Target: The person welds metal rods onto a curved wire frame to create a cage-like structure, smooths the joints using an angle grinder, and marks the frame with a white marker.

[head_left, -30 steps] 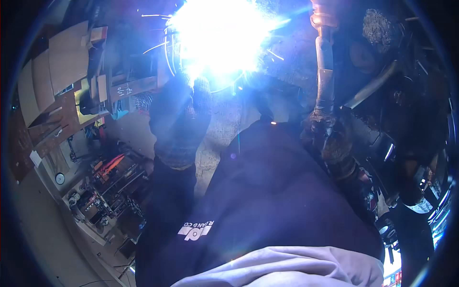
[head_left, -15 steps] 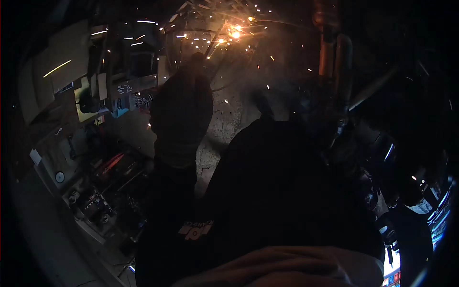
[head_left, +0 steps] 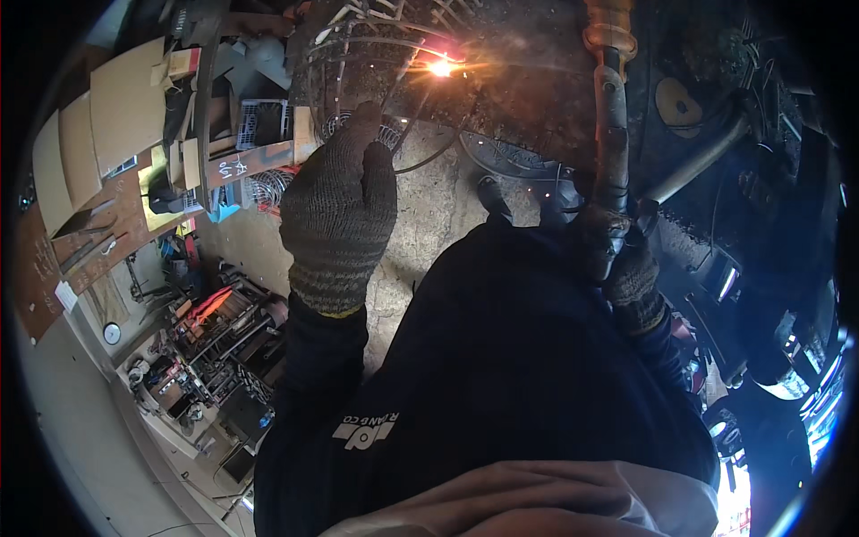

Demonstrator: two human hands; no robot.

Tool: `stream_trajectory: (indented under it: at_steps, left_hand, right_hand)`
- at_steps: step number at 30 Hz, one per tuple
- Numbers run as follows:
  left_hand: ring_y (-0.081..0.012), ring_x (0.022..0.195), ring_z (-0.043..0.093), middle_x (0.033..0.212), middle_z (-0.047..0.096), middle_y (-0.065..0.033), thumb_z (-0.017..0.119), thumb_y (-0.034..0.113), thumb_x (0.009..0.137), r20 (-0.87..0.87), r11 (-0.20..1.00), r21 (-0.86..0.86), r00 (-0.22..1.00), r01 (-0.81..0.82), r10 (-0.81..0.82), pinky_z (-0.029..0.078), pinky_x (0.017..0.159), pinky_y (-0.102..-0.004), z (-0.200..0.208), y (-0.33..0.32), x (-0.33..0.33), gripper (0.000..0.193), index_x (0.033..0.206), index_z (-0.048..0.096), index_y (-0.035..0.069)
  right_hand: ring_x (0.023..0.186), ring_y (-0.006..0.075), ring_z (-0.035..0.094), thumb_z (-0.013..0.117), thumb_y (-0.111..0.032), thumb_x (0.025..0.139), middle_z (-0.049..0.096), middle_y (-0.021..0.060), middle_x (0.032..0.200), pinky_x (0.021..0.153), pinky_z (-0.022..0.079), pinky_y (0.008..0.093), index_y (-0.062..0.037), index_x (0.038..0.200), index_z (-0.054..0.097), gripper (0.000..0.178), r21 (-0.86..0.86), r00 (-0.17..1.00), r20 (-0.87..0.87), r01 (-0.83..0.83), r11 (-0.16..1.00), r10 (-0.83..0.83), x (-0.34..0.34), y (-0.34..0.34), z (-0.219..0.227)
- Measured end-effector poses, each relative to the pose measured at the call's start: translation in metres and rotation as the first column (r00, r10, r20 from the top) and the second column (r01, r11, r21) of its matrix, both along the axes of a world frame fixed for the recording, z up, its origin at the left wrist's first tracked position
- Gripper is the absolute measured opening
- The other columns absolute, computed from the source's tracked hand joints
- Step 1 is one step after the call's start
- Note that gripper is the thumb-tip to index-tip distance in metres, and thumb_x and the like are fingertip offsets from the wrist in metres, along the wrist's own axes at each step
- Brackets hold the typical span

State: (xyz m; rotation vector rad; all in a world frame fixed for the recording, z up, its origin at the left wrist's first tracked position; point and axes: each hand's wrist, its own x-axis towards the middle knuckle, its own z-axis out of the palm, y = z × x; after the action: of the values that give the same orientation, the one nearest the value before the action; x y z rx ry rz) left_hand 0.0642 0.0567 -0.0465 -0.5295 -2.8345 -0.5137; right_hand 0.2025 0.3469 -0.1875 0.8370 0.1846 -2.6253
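Observation:
My left hand, in a grey knitted glove, reaches forward with its fingers closed. A thin metal rod runs from its fingertips toward a bright orange glow. Around the glow is a frame of bent metal rods. On the right, my gloved right hand is at the near end of a long, rusty-brown metal arm with a thick collar. Its fingers are partly hidden behind that arm and curl round something I cannot make out.
Shelves with cardboard sheets and a plastic crate stand at the left. Below them lies a pile of tools and metal parts. A thick slanting bar is on the right. A shoe shows on the worn floor.
Flying sparks have mostly died away, leaving one smaller glow. The whole picture is brighter, and my right hand now shows. My left hand stays in about the same place.

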Motion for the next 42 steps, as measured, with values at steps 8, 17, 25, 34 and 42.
stream_trajectory:
  at_steps: [8, 17, 25, 34, 42]
  left_hand:
    - [-0.0271, 0.083, 0.077, 0.104, 0.078, -0.0142, 0.074, 0.01, 0.089, 0.015, 0.993, -0.111, 1.0, -0.024, 0.025, 0.061, 0.075, -0.0338, 0.006, 0.005, -0.001, 0.035, 0.123, 0.073, 0.012]
    - [-0.0258, 0.086, 0.074, 0.104, 0.075, -0.0141, 0.071, 0.014, 0.092, -0.38, 0.935, -0.319, 0.883, 0.154, -0.275, 0.061, 0.078, -0.0345, -0.027, -0.023, -0.012, 0.031, 0.121, 0.071, 0.003]
    - [-0.0266, 0.089, 0.073, 0.106, 0.075, -0.0139, 0.071, 0.015, 0.092, -0.15, 0.967, -0.227, 0.977, 0.114, -0.15, 0.06, 0.079, -0.0352, 0.001, 0.003, -0.005, 0.031, 0.12, 0.071, 0.003]
    - [-0.0275, 0.093, 0.072, 0.109, 0.074, -0.0137, 0.072, 0.015, 0.092, -0.057, 0.98, -0.189, 0.995, 0.07, -0.082, 0.059, 0.081, -0.036, 0.008, 0.011, -0.009, 0.031, 0.12, 0.071, 0.004]
    - [-0.0227, 0.09, 0.075, 0.115, 0.075, -0.0083, 0.072, 0.011, 0.092, -0.176, 0.928, -0.354, 0.966, 0.119, -0.191, 0.061, 0.074, -0.0321, 0.02, -0.013, -0.015, 0.031, 0.123, 0.071, 0.008]
  right_hand:
    - [0.102, 0.0213, 0.072, 0.077, -0.035, 0.091, 0.072, 0.0061, 0.115, 0.089, 0.059, 0.0392, -0.0141, 0.123, 0.07, 0.039, 0.713, 0.962, -0.126, -0.082, 0.697, 0.242, 0.023, 0.007, -0.031]
    - [0.103, 0.022, 0.071, 0.073, -0.033, 0.093, 0.072, 0.0065, 0.114, 0.09, 0.059, 0.0389, -0.0124, 0.125, 0.068, 0.038, 0.889, 0.915, -0.1, -0.095, 0.449, 0.391, 0.02, 0.0, -0.009]
    - [0.104, 0.0222, 0.071, 0.068, -0.032, 0.096, 0.072, 0.0073, 0.114, 0.09, 0.058, 0.0387, -0.0108, 0.127, 0.066, 0.038, 0.854, 0.922, -0.111, -0.102, 0.51, 0.371, 0.023, -0.001, -0.011]
    - [0.104, 0.0224, 0.071, 0.063, -0.032, 0.099, 0.071, 0.0081, 0.115, 0.091, 0.058, 0.0385, -0.009, 0.129, 0.064, 0.037, 0.808, 0.949, -0.121, -0.076, 0.584, 0.292, 0.023, 0.0, -0.013]
    - [0.105, 0.0226, 0.07, 0.059, -0.031, 0.101, 0.071, 0.0088, 0.115, 0.091, 0.058, 0.0383, -0.0074, 0.131, 0.062, 0.038, 0.877, 0.961, -0.137, 0.005, 0.48, 0.241, 0.01, -0.003, -0.003]
